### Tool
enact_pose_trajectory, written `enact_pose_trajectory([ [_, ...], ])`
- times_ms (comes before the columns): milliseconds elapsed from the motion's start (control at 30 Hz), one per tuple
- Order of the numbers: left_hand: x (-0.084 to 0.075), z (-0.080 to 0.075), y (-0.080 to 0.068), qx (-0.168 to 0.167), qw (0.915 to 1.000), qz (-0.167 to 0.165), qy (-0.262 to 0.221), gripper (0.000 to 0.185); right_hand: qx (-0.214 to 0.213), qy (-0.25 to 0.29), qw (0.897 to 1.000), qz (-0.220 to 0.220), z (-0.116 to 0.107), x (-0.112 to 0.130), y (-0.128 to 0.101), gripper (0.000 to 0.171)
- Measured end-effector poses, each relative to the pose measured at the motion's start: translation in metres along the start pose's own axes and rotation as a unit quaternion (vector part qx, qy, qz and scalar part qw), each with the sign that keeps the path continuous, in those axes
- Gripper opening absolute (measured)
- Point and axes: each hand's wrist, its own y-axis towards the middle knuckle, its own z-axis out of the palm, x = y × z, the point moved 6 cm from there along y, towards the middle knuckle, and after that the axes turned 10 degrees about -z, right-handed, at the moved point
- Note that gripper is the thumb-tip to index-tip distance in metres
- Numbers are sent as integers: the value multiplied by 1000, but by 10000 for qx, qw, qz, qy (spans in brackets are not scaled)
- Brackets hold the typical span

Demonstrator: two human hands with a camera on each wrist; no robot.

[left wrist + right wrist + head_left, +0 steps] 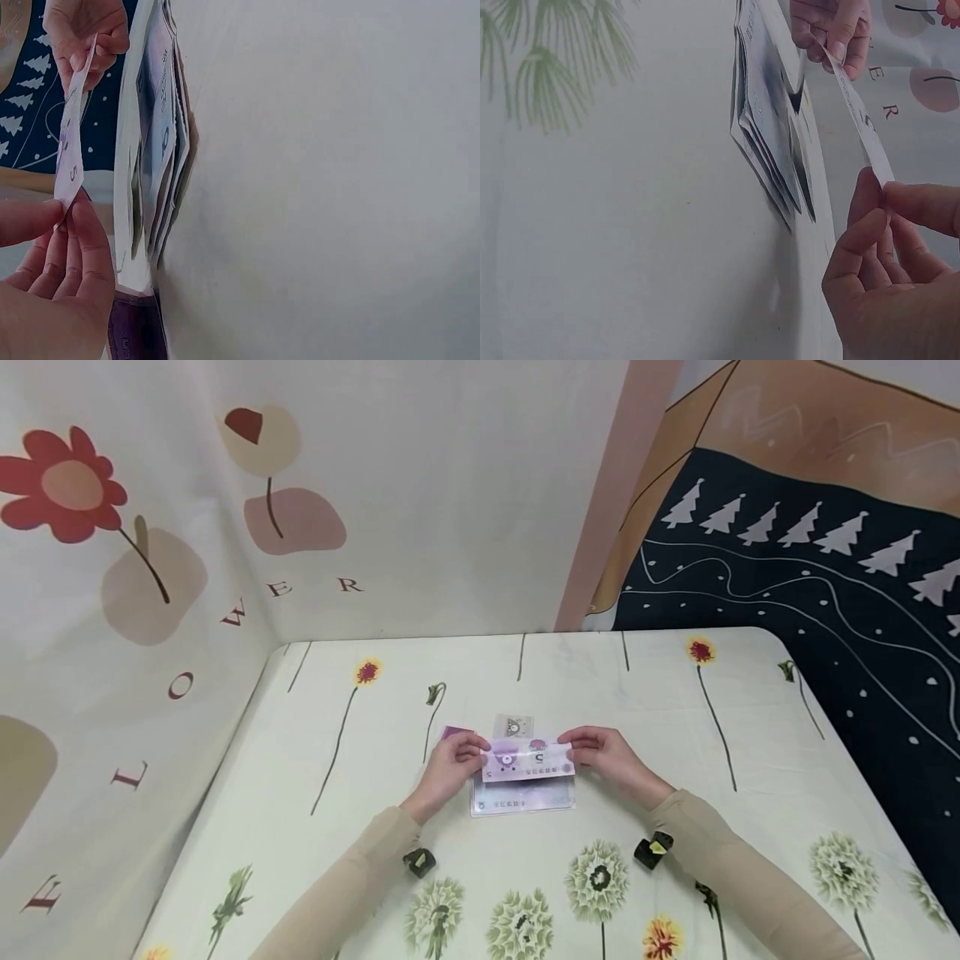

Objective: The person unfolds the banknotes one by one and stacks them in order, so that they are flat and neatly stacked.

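As I look across the table (645,693) from the head camera's view, a purple-printed note (528,762) is stretched between two hands. Taking the note as the middle of the clock, with twelve away from the person, the left hand (452,764) pinches its nine o'clock end and the right hand (611,758) pinches its three o'clock end. A pile of notes (522,797) lies at six, a small clear card (514,727) at about twelve, and a purple slip (456,732) at ten, partly behind the left fingers. I'd say an even, light pull at both ends serves best, enough to flatten the paper without straining it.

From the left wrist, thumb and fingertips close on the near end of the note, which is seen nearly edge-on and apart from the pile. The pile's leaves fan open along their edges, so lowering anything onto it would want care, lest a corner slip between them.

From the right wrist, with that hand toward four o'clock, thumb and fingers are clamped on the other end, and the left hand shows toward one. Both ends should, to my mind, be kept level so the strip won't twist.
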Motion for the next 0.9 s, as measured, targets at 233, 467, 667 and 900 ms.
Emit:
enact_pose_trajectory([
  [233, 3, -2, -3, -4, 9996, -221, 147, 18, 99, -105, 9998, 133, 1, -3, -3, 31],
  [467, 11, -3, -6, 138, 9991, -300, 270, 16, 203, -370, 9990, 143, 5, -8, -7, 28],
  [667, 18, -4, -9, 177, 9982, -466, 333, 16, 421, -458, 9980, 142, 10, -9, -10, 27],
  [900, 25, -4, -13, 272, 9979, -566, 182, 15, 646, -594, 9961, 44, 12, -7, -13, 29],
])
